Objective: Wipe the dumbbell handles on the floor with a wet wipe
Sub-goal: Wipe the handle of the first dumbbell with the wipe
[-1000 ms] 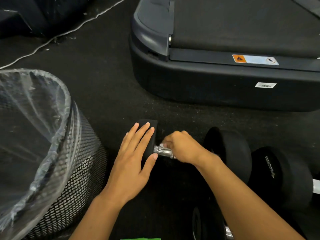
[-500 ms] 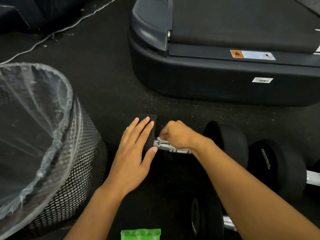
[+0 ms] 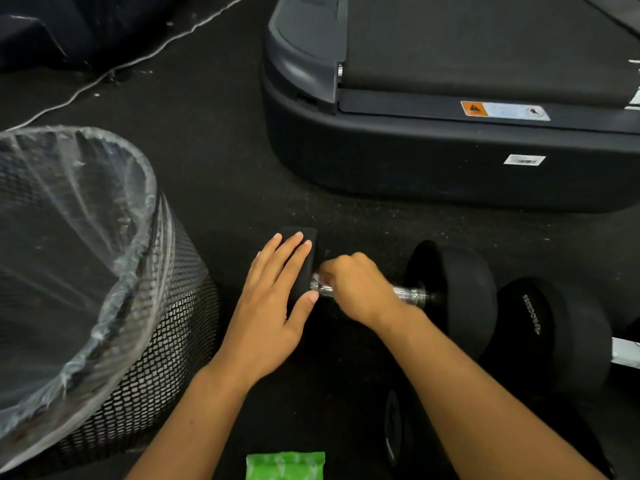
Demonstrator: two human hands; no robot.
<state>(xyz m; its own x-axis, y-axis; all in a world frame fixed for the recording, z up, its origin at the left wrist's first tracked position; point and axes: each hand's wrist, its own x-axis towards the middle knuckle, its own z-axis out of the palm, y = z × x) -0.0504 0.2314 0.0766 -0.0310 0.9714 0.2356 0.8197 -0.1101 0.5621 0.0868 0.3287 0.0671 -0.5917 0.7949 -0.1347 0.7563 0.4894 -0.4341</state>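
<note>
— Starting nearest us: at six o'clock we have the green wipe pack on the floor, and just right of it the dark end of a second dumbbell, half hidden under our right forearm.

— And our hands?

— Our left hand lies flat, fingers straight, pressing on the near black head of the dumbbell we are cleaning. Our right hand is curled round the chrome handle, with a scrap of white wet wipe showing at the knuckles, hard against the left head.

— Which way does the handle run?

— From nine o'clock to three o'clock across us. The bare chrome lies toward three o'clock from our right hand, ending at the far head. So we judge the coming stroke should slide along that axis to the right, with our left hand steadying against a roll. Our right hand is the one on the bar; the left only braces.

— Anything in the way?

— Nothing on the handle itself. A third dumbbell sits just beyond the far head at three o'clock, close enough to crowd our wrist at the end of a stroke. The mesh bin with its clear liner stands at nine o'clock, near our left arm. Farthest off, at one o'clock, the treadmill base is well apart.
</note>
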